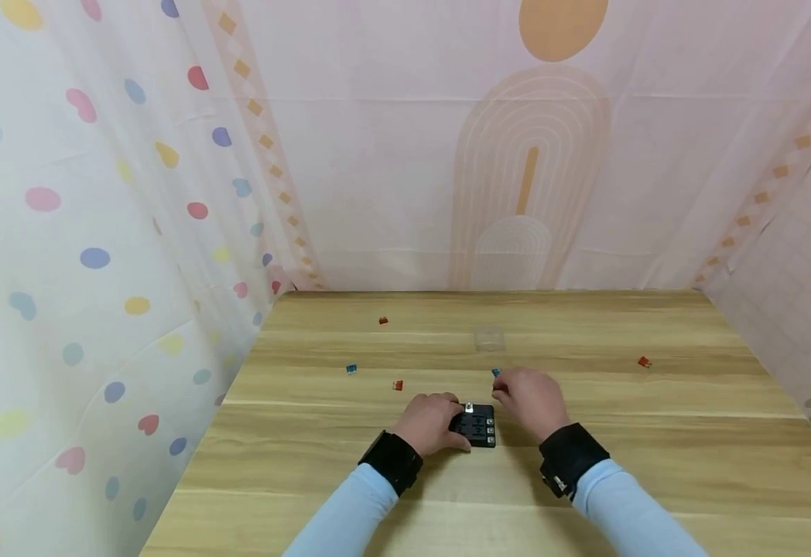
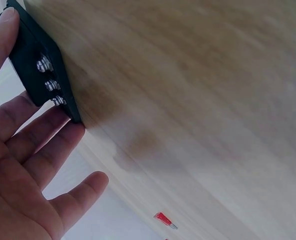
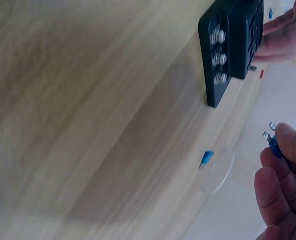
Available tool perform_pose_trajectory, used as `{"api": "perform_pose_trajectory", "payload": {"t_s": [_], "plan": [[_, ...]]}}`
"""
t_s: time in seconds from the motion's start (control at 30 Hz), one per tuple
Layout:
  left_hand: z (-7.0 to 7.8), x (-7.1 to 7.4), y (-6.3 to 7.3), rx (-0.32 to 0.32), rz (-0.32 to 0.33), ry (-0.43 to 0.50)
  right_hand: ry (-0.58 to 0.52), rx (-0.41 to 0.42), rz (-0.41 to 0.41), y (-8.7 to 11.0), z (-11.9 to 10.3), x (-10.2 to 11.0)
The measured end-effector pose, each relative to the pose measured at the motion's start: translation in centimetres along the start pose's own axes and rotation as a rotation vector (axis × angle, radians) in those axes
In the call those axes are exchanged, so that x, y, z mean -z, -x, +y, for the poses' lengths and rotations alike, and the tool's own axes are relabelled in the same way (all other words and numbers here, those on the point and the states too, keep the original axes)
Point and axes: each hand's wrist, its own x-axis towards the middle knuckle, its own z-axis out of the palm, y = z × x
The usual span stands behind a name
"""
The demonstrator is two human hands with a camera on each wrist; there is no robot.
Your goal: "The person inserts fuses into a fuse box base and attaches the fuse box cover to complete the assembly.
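A black fuse block (image 1: 478,427) with silver screw terminals lies flat on the wooden table. My left hand (image 1: 431,423) holds it from the left, thumb on the near edge and fingers at the far edge; the left wrist view shows the hand (image 2: 33,165) with its little finger clear of the block. Beyond the block's right side, my right hand (image 1: 534,402) pinches a blue blade fuse (image 3: 274,145) between thumb and index finger, its metal prongs bare. Another blue blade fuse (image 3: 206,158) lies on the table past that hand, beside a clear plastic cover (image 3: 221,170).
Red blade fuses lie on the table, one at the far left (image 1: 383,320), one left of the block (image 1: 398,385) and one at the right (image 1: 645,362). A further blue fuse (image 1: 351,369) lies to the left. Patterned curtains (image 1: 378,170) hang behind the table (image 1: 656,464) and at its sides.
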Motion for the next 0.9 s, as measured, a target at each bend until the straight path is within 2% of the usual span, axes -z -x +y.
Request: {"api": "perform_pose_trajectory", "payload": {"t_s": [0.2, 0.43, 0.9], "plan": [[0.0, -0.2, -0.2, -0.002, 0.008, 0.010, 0.006, 0.059, -0.002, 0.3, -0.8, -0.4], [0.0, -0.1, -0.1, -0.011, 0.015, 0.018, 0.011, 0.104, -0.047, 0.7, -1.4, -1.0], [0.1, 0.0, 0.0, -0.017, 0.020, 0.029, -0.001, 0.139, -0.082, 0.7, -1.6, -1.8]]}}
